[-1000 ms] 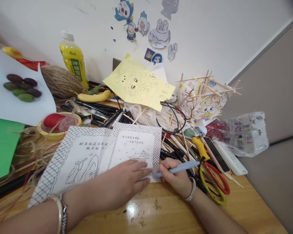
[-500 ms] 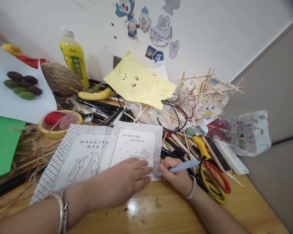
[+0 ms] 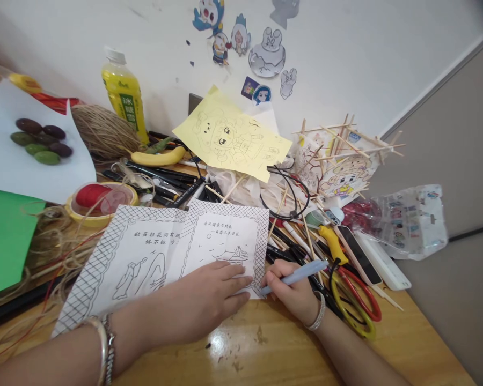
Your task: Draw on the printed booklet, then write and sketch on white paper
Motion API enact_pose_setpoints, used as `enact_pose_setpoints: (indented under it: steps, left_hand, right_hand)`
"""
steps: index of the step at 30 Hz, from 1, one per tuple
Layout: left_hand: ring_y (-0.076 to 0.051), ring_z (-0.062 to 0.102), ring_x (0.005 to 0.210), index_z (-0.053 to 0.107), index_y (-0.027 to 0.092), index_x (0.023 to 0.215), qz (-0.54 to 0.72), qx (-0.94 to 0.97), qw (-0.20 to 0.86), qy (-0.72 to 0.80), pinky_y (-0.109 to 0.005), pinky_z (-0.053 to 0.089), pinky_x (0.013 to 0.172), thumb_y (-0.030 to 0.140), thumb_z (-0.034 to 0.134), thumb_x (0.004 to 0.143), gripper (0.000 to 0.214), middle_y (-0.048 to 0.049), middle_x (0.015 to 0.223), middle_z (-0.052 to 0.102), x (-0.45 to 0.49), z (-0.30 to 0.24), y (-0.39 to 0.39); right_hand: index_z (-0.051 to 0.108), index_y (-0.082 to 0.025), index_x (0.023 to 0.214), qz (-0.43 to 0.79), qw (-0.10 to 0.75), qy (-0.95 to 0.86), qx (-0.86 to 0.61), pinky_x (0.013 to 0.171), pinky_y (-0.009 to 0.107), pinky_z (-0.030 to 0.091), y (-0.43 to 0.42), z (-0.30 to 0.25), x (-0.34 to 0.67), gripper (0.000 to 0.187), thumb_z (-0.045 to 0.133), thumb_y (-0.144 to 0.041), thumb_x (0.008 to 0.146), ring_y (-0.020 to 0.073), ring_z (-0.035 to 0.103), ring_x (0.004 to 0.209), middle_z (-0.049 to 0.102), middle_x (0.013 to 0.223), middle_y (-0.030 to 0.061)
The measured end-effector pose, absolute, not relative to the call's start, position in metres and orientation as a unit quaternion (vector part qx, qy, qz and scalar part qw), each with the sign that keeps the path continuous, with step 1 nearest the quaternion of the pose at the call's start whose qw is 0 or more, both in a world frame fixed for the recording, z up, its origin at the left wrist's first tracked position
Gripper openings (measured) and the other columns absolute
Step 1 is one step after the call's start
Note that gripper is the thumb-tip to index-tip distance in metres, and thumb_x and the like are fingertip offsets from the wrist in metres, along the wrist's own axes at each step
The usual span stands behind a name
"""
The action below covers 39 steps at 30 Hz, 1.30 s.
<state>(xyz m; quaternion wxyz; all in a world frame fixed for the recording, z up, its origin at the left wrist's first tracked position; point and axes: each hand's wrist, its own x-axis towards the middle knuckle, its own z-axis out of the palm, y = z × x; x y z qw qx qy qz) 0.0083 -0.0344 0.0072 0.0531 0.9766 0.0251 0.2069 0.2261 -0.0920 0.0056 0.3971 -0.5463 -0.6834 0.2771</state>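
Note:
A white sheet of paper with a house drawing, handwritten lines and a crosshatched border lies at the table's middle. It overlaps a second bordered sheet on its left, which shows a robed figure. My left hand rests flat on the papers, fingers stretched out, covering part of the house drawing. In my right hand is a light blue pen, gripped between thumb and fingers. The pen's tip meets the lower right corner of the house sheet, at the border.
Behind the papers lie black markers, a toy banana and a yellow drawing. Red-and-yellow-handled scissors and a phone lie right of my right hand. Tape with red thread and a drink bottle stand left.
The view has shifted very slightly. My right hand and the pen have moved a tiny bit at the sheet's lower right corner; my left hand stays flat on the papers.

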Motion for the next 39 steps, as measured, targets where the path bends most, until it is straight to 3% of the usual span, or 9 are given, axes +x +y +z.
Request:
enact_pose_setpoints:
  steps: [12,27,39]
  left_hand:
    - [-0.026,0.052,0.119,0.061,0.017,0.112,0.203,0.977,0.057,0.028,-0.039,0.040,0.100,0.014,0.052,0.091,0.022,-0.0126,0.123,0.061,0.0060,0.0037,-0.0352]
    - [-0.025,0.052,0.119,0.059,0.018,0.116,0.195,0.978,0.068,0.036,-0.039,0.041,0.101,0.014,0.054,0.091,0.026,-0.0114,0.123,0.062,0.0081,0.0080,-0.0362]
    - [-0.026,0.052,0.118,0.061,0.017,0.109,0.203,0.978,0.047,0.031,-0.039,0.041,0.099,0.013,0.050,0.092,0.021,-0.0116,0.119,0.064,0.0081,0.0051,-0.0359]
  right_hand:
    - [0.056,-0.019,0.054,0.279,0.416,-0.671,-0.547,0.042,0.023,0.038,-0.0945,0.0053,0.2256,0.033,0.053,-0.031,0.084,0.0118,0.047,0.043,0.051,0.047,-0.0021]
    - [0.047,-0.020,0.050,0.234,0.359,-0.725,-0.540,0.046,0.024,0.034,-0.0918,0.0082,0.2228,0.040,0.051,-0.032,0.088,0.0116,0.046,0.046,0.049,0.047,-0.0027]
    - [0.046,-0.019,0.050,0.249,0.382,-0.704,-0.544,0.046,0.023,0.035,-0.0921,0.0055,0.2220,0.035,0.051,-0.027,0.084,0.0112,0.045,0.046,0.047,0.048,-0.0031]
